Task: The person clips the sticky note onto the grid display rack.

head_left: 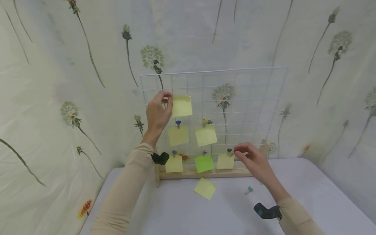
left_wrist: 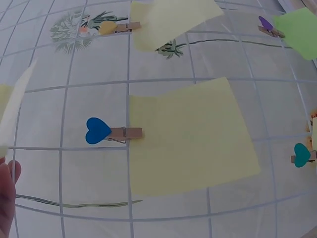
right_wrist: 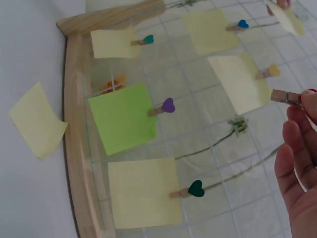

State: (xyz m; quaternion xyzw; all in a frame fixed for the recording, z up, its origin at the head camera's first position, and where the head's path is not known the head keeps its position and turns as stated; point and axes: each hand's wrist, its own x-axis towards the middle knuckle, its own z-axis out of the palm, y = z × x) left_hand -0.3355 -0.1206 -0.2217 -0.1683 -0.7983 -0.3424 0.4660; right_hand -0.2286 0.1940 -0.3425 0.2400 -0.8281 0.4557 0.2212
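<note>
My left hand (head_left: 158,112) pinches a yellow sticky note (head_left: 182,106) by its left edge, up against the white wire grid (head_left: 248,69). My right hand (head_left: 255,162) is in front of the grid's lower right. Between its thumb and fingers it holds a small wooden clothespin (right_wrist: 285,96) with a bit of red showing. Below the held note, a clothespin with a blue heart (left_wrist: 98,131) clips another yellow note (left_wrist: 190,141) to the wire. A green note (right_wrist: 124,119) hangs by a purple-heart clothespin (right_wrist: 168,105). More yellow notes hang around it.
The grid stands in a wooden base (head_left: 205,174) on a white-covered table (head_left: 176,209). A loose yellow note (head_left: 205,188) lies in front of the base, and a teal-heart clothespin (head_left: 249,190) lies to its right. Behind hangs a flower-printed curtain (head_left: 188,36).
</note>
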